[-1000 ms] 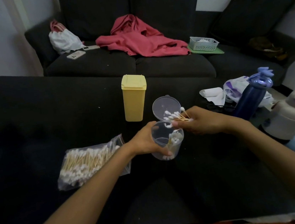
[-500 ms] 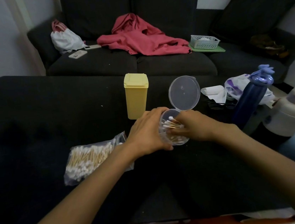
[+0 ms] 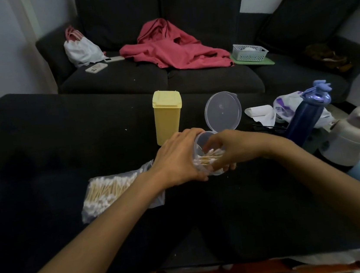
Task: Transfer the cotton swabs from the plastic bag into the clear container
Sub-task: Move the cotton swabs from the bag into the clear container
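Cotton swabs (image 3: 208,156) settle in the clear container (image 3: 206,142), gripped by the left hand (image 3: 178,159); right hand (image 3: 228,150) pinches a bunch inside; tilting risks spillage beside it

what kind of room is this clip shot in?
Most likely a home living room: a dark sofa with a red garment and a phone left on it, and personal things like a blue water bottle on the dark surface in front.

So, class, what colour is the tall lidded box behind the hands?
Pale yellow box, clearest in the head view.
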### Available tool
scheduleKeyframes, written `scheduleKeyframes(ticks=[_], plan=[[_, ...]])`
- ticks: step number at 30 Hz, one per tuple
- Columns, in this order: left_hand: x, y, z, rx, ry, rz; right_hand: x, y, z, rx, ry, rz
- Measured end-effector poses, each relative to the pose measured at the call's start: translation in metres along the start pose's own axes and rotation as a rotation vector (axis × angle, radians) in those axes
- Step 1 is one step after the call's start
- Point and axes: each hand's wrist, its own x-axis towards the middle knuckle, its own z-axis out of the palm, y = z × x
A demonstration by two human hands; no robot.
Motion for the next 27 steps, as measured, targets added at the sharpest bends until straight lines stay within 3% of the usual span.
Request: scheduleKeyframes(ticks=[7, 12, 17, 21, 24, 27], plan=[[0.0, 0.006, -0.002, -0.001, 0.025, 0.013, -0.002, 0.001, 0.01, -0.112, 0.203, -0.094], [-0.002, 0.006, 0.003, -0.038, 0.038, 0.019, 0.001, -0.001, 0.004, -0.14, 0.067, -0.099], [-0.005, 0.001, 0.0, -0.114, 0.07, -0.006, -0.017, 0.006, -0.015, 0.073, 0.0, -0.095], [-0.006, -0.001, 0.0, -0.192, 0.096, -0.042, -0.023, 0.003, 0.005, 0.179, 0.267, -0.215], [-0.007, -0.001, 0.003, -0.248, 0.118, -0.059, -0.023, 0.0, 0.026, 0.074, 0.455, -0.284], [-0.01, -0.005, 0.006, -0.305, 0.125, -0.081, -0.022, 0.0, 0.039, -0.084, 0.523, -0.285]])
